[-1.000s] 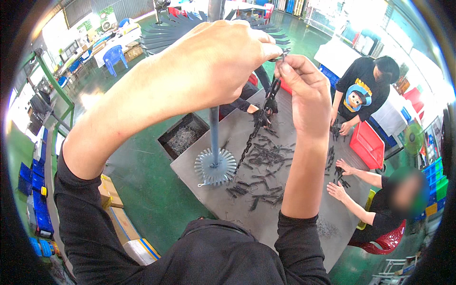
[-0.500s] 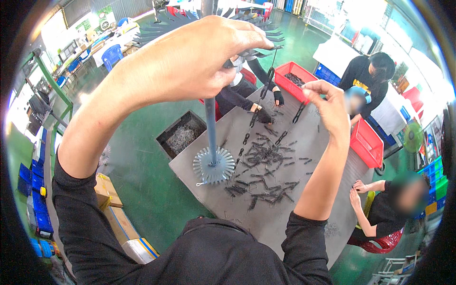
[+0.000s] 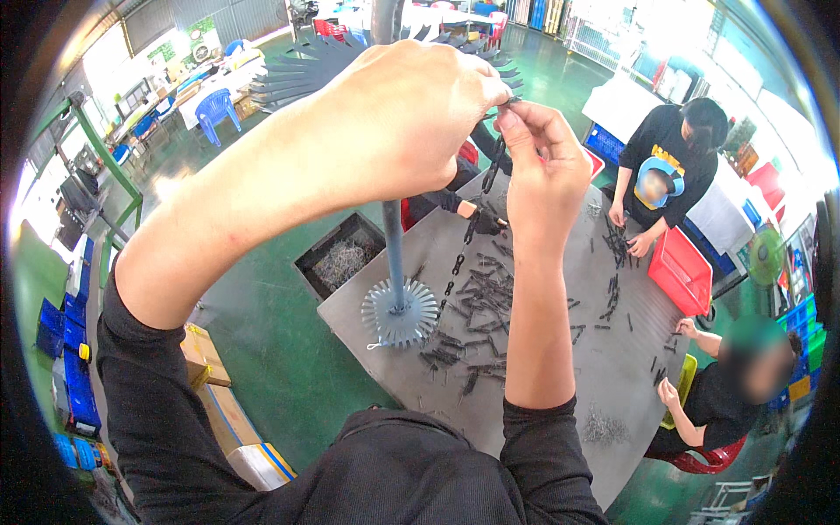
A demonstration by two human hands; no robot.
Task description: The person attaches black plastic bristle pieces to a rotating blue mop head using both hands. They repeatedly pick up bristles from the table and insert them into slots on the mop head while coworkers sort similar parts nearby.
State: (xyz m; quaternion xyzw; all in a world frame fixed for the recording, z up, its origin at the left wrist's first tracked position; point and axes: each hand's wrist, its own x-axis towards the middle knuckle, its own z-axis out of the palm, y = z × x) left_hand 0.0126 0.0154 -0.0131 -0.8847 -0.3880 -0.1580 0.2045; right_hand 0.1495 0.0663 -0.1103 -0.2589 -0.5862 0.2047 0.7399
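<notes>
In front of the upright post, my left hand is raised to the rim of a dark toothed disc. Its fingers are pinched at the rim, and what lies between them is mostly hidden. Against those fingertips my right hand is closed, thumb and fingers holding a small dark end of chain. A black link chain hangs from about that spot down toward the table. Low on the post sits a smaller grey toothed disc. Beside it, many loose black chain links lie scattered.
The grey table also bears a red crate at its right edge. A grey bin of small metal parts stands left of it. Co-workers' hands handle pieces at the table's right side. Cardboard boxes stand at lower left.
My right hand has moved up and left to meet my left hand at the disc's rim, carrying its piece of chain. My left fingers have closed inward. Co-workers' hands have shifted at the table.
</notes>
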